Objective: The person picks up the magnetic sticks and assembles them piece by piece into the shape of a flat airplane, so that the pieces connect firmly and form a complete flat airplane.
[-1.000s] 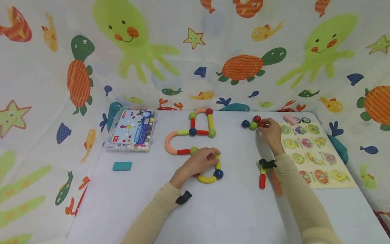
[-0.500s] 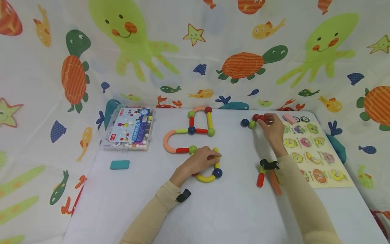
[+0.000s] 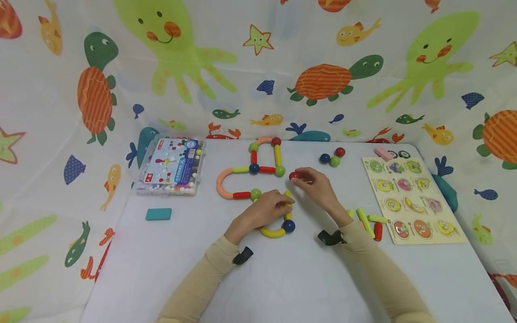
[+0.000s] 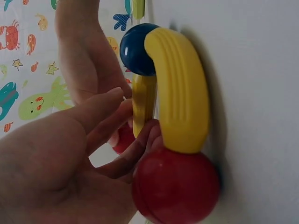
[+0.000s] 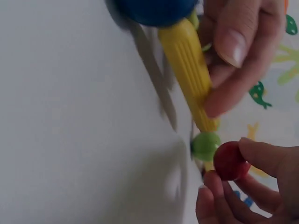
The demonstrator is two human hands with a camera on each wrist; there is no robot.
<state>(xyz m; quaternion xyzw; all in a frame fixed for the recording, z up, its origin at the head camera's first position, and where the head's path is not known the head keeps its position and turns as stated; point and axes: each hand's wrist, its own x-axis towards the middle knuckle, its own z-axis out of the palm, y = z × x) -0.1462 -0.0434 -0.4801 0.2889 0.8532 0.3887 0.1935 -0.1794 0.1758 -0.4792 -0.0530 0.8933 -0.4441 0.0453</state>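
Observation:
In the head view my right hand pinches a red ball between thumb and fingers, just above the table. My left hand holds a straight yellow magnetic stick, its fingers at the stick's free end. A dark blue ball joins that stick to a curved yellow stick, which ends at another red ball. Part of this lower chain is hidden under the left hand. Above it, the rest of the figure runs through a green ball, a salmon curved stick and a closed loop around a blue ball.
Loose blue, green and red balls lie at the back right. Several sticks lie beside the right forearm, near a fruit picture board and a pink block. A plastic parts box and teal block are at left.
My right hand has picked the red ball from the cluster at the back right and carried it left and nearer, beside the yellow stick. The left hand has stayed in place.

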